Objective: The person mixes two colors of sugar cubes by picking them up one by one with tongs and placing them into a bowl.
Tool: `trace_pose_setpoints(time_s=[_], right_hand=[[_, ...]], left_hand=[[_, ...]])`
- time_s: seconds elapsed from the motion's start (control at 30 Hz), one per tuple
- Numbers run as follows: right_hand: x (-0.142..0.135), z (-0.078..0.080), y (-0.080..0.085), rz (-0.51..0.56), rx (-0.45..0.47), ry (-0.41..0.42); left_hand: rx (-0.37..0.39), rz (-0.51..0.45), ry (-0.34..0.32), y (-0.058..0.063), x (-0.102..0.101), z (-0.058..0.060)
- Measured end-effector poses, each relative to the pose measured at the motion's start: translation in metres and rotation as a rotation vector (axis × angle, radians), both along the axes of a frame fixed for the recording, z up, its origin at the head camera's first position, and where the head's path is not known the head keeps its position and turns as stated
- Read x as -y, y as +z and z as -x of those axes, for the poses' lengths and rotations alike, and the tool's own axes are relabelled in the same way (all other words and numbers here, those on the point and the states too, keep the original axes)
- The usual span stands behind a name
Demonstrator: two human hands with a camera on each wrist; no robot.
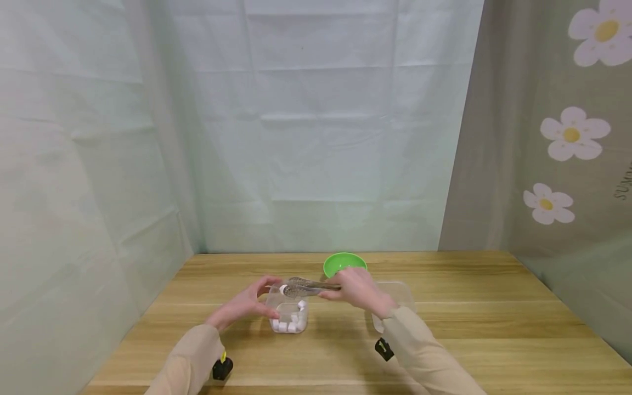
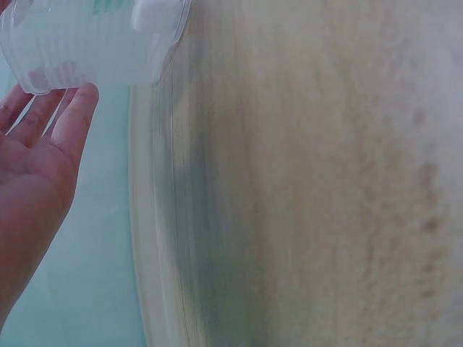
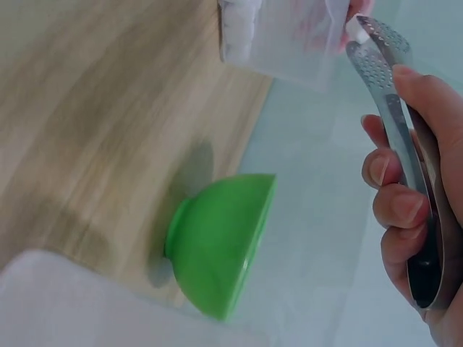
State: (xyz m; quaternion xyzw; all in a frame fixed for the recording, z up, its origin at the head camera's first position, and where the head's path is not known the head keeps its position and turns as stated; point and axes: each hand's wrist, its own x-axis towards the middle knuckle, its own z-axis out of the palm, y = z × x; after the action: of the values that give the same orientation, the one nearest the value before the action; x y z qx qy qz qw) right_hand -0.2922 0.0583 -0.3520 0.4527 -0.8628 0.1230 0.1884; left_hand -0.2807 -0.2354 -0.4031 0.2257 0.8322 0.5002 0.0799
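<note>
My left hand (image 1: 249, 303) grips a clear plastic container (image 2: 87, 54) from its left side, thumb toward the front and fingers toward the back. Several white cubes (image 1: 283, 327) lie along the container's near and right sides. In my right hand (image 1: 357, 289) is a pair of metal tongs (image 3: 400, 119) with perforated ends, held around the handles. A single white cube (image 3: 357, 29) sits between the tong tips. That end of the tongs is over the container's far part, close to my left fingers.
Behind my right hand stands a green bowl (image 1: 340, 260), also seen side-on in the right wrist view. A second translucent plastic container (image 1: 402, 293) lies partly under my right forearm. Curtains hang around the wooden table (image 1: 474, 318).
</note>
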Motion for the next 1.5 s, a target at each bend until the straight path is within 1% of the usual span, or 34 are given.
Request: trace_pose_setpoints(time_s=[0.1, 0.2, 0.37, 0.43, 0.5, 0.6, 0.73, 0.9, 1.07, 1.2, 1.23, 1.33, 1.5], right_hand=[[-0.006, -0.001, 0.004, 0.007, -0.04, -0.041], [-0.014, 0.0, 0.007, 0.013, -0.051, -0.09], [-0.032, 0.005, 0.011, 0.052, -0.024, -0.123], [-0.039, 0.008, 0.012, 0.055, 0.0, -0.139], [-0.045, 0.011, 0.012, 0.055, 0.003, -0.161], [-0.054, 0.015, 0.015, 0.05, 0.009, -0.196], [-0.064, 0.019, 0.018, 0.033, -0.017, -0.252], [-0.073, 0.025, 0.017, -0.008, 0.022, -0.318], [-0.078, 0.027, 0.018, -0.023, 0.034, -0.327], [-0.08, 0.027, 0.017, -0.006, 0.005, -0.289], [-0.081, 0.026, 0.017, 0.0, -0.015, -0.274], [-0.082, 0.026, 0.015, 0.014, -0.029, -0.254], [-0.08, 0.028, 0.015, -0.013, 0.008, -0.321]], left_hand=[[-0.004, -0.002, -0.003, -0.001, 0.0, 0.001], [-0.007, -0.021, -0.012, -0.002, 0.001, 0.002], [-0.014, -0.019, -0.022, -0.002, 0.001, 0.002], [-0.018, -0.01, -0.024, -0.001, 0.001, 0.002], [-0.014, -0.012, -0.03, -0.001, 0.001, 0.001], [-0.008, -0.021, -0.037, -0.001, 0.001, 0.001], [-0.01, -0.022, -0.038, 0.0, 0.001, 0.002], [-0.019, -0.008, -0.04, 0.0, 0.001, 0.003], [-0.015, -0.014, -0.042, 0.0, 0.0, 0.003], [-0.007, -0.022, -0.042, 0.0, -0.001, 0.003], [-0.006, -0.024, -0.041, 0.0, -0.001, 0.003], [-0.002, -0.021, -0.039, 0.0, -0.001, 0.003], [0.018, -0.019, -0.03, 0.0, 0.0, 0.003]])
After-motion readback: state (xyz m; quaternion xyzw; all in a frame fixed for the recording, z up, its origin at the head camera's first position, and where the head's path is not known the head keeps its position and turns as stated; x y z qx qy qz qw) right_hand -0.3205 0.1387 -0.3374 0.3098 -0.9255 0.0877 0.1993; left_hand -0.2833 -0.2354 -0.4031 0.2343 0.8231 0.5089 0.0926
